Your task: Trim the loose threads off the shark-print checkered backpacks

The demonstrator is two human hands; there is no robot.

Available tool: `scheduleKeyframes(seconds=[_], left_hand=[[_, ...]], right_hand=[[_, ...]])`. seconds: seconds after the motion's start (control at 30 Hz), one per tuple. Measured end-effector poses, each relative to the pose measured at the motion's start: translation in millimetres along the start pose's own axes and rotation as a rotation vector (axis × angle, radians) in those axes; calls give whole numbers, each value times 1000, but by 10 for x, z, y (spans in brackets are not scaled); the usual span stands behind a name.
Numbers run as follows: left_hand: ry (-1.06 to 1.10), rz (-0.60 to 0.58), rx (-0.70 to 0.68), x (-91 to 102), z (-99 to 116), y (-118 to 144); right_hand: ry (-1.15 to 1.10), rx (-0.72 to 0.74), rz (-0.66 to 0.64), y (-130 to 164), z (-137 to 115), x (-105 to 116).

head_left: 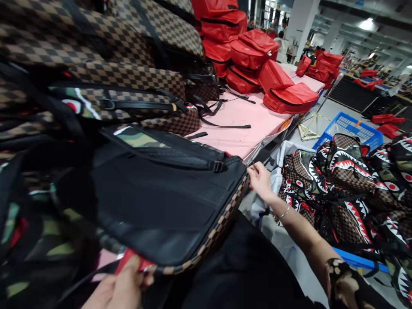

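A backpack [161,193] with a black back panel and checkered edging lies tilted in front of me, its strap side facing up. My left hand [120,281] grips its near edge, thumb on a bit of red fabric [141,262]. At the far right corner, my right hand [260,178] pinches the edge of the same backpack. A black shoulder strap with a buckle [217,166] runs across its upper part. Under the strap a camouflage patch [138,139] shows. The front of the backpack is hidden beneath it.
Checkered backpacks [128,81] are piled at the left and back. Red bags [251,56] are stacked on the pink tabletop [231,124]. At the right, shark-mouth backpacks [347,167] fill a lined container beside a blue crate [354,124]. Camouflage bags [48,244] crowd the near left.
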State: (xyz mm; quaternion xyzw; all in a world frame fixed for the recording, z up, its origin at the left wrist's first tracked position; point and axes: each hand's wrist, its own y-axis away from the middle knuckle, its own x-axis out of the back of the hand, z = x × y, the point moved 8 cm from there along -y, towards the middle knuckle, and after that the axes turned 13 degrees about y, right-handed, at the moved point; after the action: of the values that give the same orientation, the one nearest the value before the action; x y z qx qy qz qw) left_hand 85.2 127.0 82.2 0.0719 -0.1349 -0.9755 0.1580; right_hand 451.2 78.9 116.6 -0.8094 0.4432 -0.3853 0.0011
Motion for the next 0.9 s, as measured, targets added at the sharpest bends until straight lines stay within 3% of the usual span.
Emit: scheduleKeyframes(seconds=[0.13,0.23,0.3,0.4,0.5,0.57,0.63,0.9], left_hand=[[68,-65,-9,-59,-79,-21],[-134,-115,-135,-33,-57,34],[-389,-141,-381,-57,82,166],[-602,-276,-852,-283,284,524],[-679,-400,-1117,-499,290,768],[-704,-408,-1209,-563,260,827],[-713,-421,-1292,-594,220,879],[-724,-438,-1425,-630,156,992]], right_hand=[[-60,-4,-76,-216,95,-127],[-83,-30,-118,-102,126,-162],[-95,-65,-107,109,124,-108],[-124,-79,-136,574,16,-12],[-152,37,-344,1069,-237,-25],[-119,147,-481,1323,-393,-35],[-38,223,-537,1452,-478,-11],[238,342,-584,1410,-609,37]])
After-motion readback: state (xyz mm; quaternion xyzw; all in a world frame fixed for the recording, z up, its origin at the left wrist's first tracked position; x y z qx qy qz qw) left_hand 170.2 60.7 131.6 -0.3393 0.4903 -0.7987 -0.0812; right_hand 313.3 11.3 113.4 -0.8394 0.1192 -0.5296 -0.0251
